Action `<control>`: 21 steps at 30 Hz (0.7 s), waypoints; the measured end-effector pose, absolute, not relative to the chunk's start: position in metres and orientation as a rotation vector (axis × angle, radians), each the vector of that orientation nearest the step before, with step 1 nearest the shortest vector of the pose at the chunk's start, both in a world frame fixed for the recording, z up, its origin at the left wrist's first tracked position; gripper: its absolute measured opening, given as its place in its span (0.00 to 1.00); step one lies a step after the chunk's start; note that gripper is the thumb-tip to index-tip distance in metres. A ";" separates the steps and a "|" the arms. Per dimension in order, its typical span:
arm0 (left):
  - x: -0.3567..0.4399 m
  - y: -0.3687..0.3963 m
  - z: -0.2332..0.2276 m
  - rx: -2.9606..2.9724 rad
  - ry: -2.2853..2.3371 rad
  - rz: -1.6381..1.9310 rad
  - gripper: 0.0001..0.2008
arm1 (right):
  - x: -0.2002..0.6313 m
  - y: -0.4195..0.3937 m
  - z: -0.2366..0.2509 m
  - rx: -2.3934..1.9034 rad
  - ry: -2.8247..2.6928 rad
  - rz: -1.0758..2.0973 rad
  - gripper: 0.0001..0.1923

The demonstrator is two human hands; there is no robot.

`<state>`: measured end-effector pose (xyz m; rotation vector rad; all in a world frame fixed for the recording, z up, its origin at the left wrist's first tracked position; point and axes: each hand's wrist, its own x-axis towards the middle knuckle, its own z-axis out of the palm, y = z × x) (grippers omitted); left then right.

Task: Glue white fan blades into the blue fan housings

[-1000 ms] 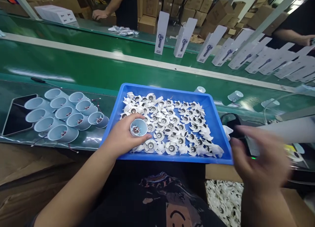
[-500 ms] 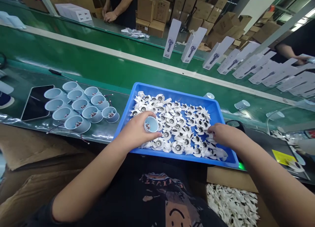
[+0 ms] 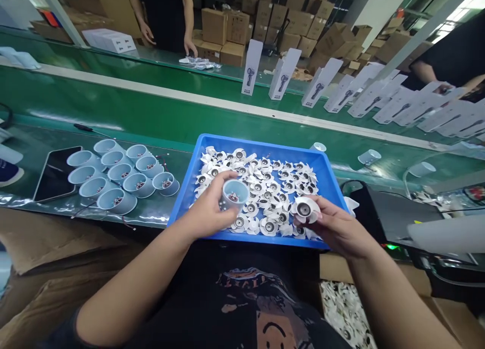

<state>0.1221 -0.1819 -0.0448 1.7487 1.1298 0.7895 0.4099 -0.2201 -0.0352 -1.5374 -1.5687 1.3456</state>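
My left hand (image 3: 210, 208) grips a pale blue round housing (image 3: 235, 193) with a small motor inside, held over the left part of a blue tray (image 3: 188, 186). My right hand (image 3: 335, 227) holds a white fan impeller (image 3: 305, 209) over the tray's near right corner. The tray is filled with several white impellers (image 3: 265, 182) lying loose. The housing and the held impeller are a short gap apart.
Several pale blue housings (image 3: 119, 175) with wires stand left of the tray, beside a phone (image 3: 56, 173). A green conveyor (image 3: 151, 106) runs behind, carrying upright white product boxes (image 3: 282, 73). A black device (image 3: 390, 212) sits to the right. Other people stand beyond the belt among cardboard cartons.
My right hand swung from the black device into the tray, picked up one impeller and lifted it. My left hand kept the housing and raised it slightly.
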 end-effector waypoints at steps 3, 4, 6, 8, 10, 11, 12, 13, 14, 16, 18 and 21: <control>0.133 -0.194 -0.036 1.887 0.962 0.727 0.31 | 0.381 -0.233 -0.043 -1.313 -1.332 1.539 0.26; 0.137 -0.198 -0.033 1.958 0.931 0.720 0.30 | 0.374 -0.235 -0.045 -1.262 -1.278 1.575 0.25; 0.143 -0.204 -0.030 2.087 0.893 0.713 0.28 | 0.367 -0.237 -0.045 -1.192 -1.211 1.611 0.23; 0.146 -0.208 -0.029 2.167 0.878 0.716 0.29 | 0.365 -0.238 -0.042 -1.152 -1.195 1.601 0.22; 0.148 -0.211 -0.030 2.212 0.871 0.724 0.29 | 0.366 -0.242 -0.034 -1.139 -1.227 1.551 0.17; 0.148 -0.212 -0.030 2.225 0.876 0.730 0.29 | 0.366 -0.244 -0.028 -1.168 -1.314 1.473 0.14; 0.149 -0.213 -0.031 2.236 0.883 0.736 0.29 | 0.366 -0.246 -0.023 -1.212 -1.453 1.359 0.12; 0.150 -0.214 -0.032 2.248 0.888 0.741 0.28 | 0.365 -0.247 -0.017 -1.257 -1.626 1.215 0.11; 0.151 -0.216 -0.033 2.261 0.891 0.749 0.27 | 0.364 -0.248 -0.012 -1.290 -1.803 1.052 0.10; 0.154 -0.220 -0.036 2.289 0.886 0.820 0.25 | 0.360 -0.249 -0.006 -1.282 -2.058 0.751 0.08; 0.157 -0.225 -0.038 2.319 0.890 0.943 0.22 | 0.354 -0.248 -0.007 -1.204 -2.113 0.599 0.08; 0.161 -0.230 -0.041 2.365 0.929 1.083 0.20 | 0.347 -0.243 -0.016 -1.136 -2.079 0.524 0.06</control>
